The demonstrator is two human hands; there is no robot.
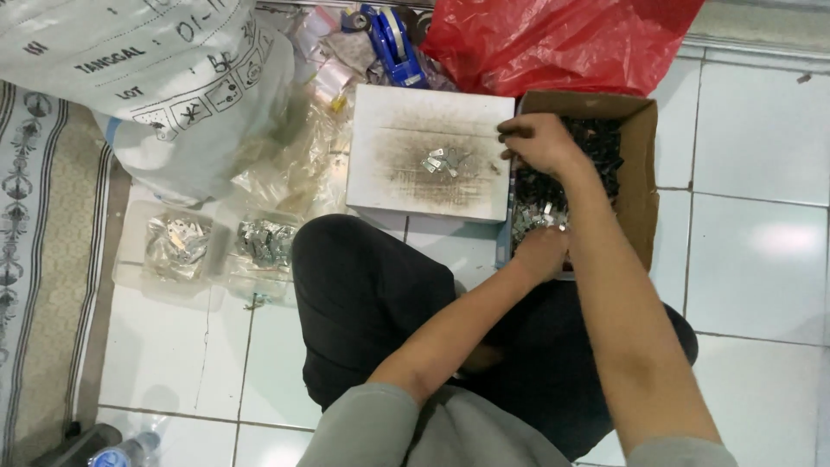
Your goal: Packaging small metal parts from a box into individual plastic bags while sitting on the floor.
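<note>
Both hands work in the cardboard box of small metal clips. The right hand rests curled over them; the left hand digs in, its grasp indiscernible. The clips appear light, rigid and slippery, best pinched in small bunches.

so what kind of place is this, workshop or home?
Likely a home doing piecework on the floor: white floor tiles, a patterned mat, and a cardboard box of small metal parts that both hands reach into, beside packed clear bags.
</note>
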